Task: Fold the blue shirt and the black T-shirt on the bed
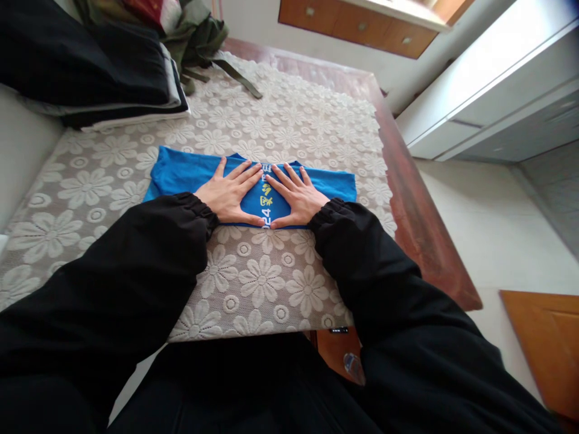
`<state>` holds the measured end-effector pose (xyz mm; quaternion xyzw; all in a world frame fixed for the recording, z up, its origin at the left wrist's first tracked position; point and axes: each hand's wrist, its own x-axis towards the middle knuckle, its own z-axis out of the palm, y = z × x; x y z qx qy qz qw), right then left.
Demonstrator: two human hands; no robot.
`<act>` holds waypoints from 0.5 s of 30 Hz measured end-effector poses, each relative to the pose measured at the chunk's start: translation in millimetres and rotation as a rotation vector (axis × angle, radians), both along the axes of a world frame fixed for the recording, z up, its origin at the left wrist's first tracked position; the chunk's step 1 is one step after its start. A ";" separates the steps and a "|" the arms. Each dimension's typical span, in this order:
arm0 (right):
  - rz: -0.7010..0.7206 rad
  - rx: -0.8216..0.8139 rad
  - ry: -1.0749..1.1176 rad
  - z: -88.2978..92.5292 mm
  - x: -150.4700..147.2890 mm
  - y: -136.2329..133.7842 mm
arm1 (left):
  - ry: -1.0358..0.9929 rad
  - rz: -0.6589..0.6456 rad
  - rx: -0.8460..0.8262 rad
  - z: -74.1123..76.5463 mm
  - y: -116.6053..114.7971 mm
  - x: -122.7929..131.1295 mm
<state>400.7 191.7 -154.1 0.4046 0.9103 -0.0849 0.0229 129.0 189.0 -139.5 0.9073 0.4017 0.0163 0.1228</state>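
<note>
A folded blue shirt [181, 172] with white and yellow print lies across the lace-covered table [280, 277]. My left hand [230, 193] rests flat on its middle, fingers spread and pointing away from me. My right hand [296, 196] lies flat beside it, fingers spread too, the two index fingertips nearly touching over the print. Both hands press on the cloth and hold nothing. Black sleeves cover both arms down to the wrists.
A stack of folded dark and white clothes [117, 78] sits at the far left of the table, with olive-green garments [199, 36] behind it. The table's bare wooden edge [420, 229] runs along the right. A white cabinet [497, 90] stands further right.
</note>
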 end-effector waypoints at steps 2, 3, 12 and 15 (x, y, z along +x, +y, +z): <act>-0.001 0.011 -0.004 0.1 -0.4 -1.0 | -0.033 0.013 -0.015 3.2 -0.9 1.1; 0.000 0.019 -0.004 0.0 -0.6 -1.5 | -0.056 0.028 -0.029 5.7 -1.0 0.1; 0.018 0.134 0.073 -9.4 0.5 -3.6 | 0.039 0.775 0.157 52.7 -12.2 -98.1; 0.016 0.150 0.106 -12.3 1.2 -3.3 | 0.206 0.956 0.026 64.1 -23.4 -125.7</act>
